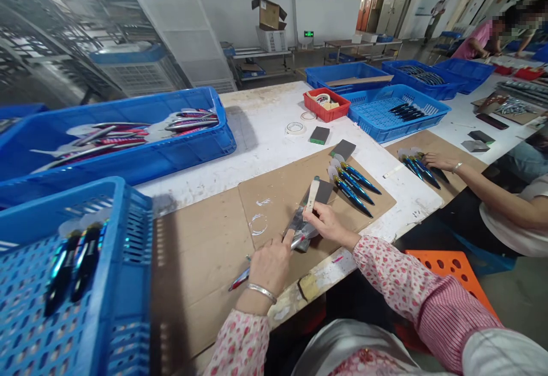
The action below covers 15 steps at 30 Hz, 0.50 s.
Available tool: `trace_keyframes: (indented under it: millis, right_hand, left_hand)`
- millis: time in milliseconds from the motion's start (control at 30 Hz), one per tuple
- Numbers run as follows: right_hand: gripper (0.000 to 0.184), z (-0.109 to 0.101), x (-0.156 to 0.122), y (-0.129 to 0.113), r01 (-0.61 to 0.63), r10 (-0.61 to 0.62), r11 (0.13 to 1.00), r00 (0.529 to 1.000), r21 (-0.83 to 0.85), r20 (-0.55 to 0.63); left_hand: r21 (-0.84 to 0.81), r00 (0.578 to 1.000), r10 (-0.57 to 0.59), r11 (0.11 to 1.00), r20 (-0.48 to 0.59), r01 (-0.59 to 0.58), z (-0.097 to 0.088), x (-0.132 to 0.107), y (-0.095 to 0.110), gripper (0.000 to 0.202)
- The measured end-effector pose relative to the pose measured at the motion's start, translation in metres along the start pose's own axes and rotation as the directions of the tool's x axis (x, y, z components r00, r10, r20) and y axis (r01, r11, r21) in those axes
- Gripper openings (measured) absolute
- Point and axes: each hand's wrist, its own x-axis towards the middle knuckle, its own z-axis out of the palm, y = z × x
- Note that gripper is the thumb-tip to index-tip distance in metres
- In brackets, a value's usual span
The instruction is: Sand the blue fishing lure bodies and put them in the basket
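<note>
My left hand (pixel 270 265) is closed around a slim silver, red and blue fishing lure (pixel 240 279), whose tail end sticks out below the palm. Its front end lies against a dark grey block (pixel 295 222) on the cardboard. In my right hand (pixel 327 222) is a tool with a flat pale handle (pixel 313 193) pointing up; its working end is hidden by the fingers. Both hands are close together over the block. Several blue-black lures (pixel 353 188) with clear round lips lie side by side to the right of my right hand. White smears mark the cardboard sheet (pixel 214 250).
Blue crates hold lures at left (pixel 180 150), front left (pixel 124 239) and back right (pixel 377 130). A red tray (pixel 327 114), tape roll (pixel 295 128) and green-edged block (pixel 319 135) stand behind. At right, a co-worker's hand (pixel 440 162) touches other lures.
</note>
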Motion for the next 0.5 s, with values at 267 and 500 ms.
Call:
trace_keyframes:
  millis: [267, 500]
  right_hand:
    - [0.023, -0.0097, 0.0008, -0.0030, 0.085, -0.075, 0.995, 0.984, -0.051, 0.162]
    - [0.024, -0.0060, -0.0020, -0.0010, -0.002, 0.003, 1.000, 1.000, -0.031, 0.028]
  left_hand:
    - [-0.009, 1.000, 0.002, 1.000, -0.023, -0.002, 0.0009, -0.0006, -0.0005, 0.043]
    - [-0.006, 1.000, -0.003, 1.000, -0.005, 0.003, 0.0012, 0.0002, -0.0004, 0.043]
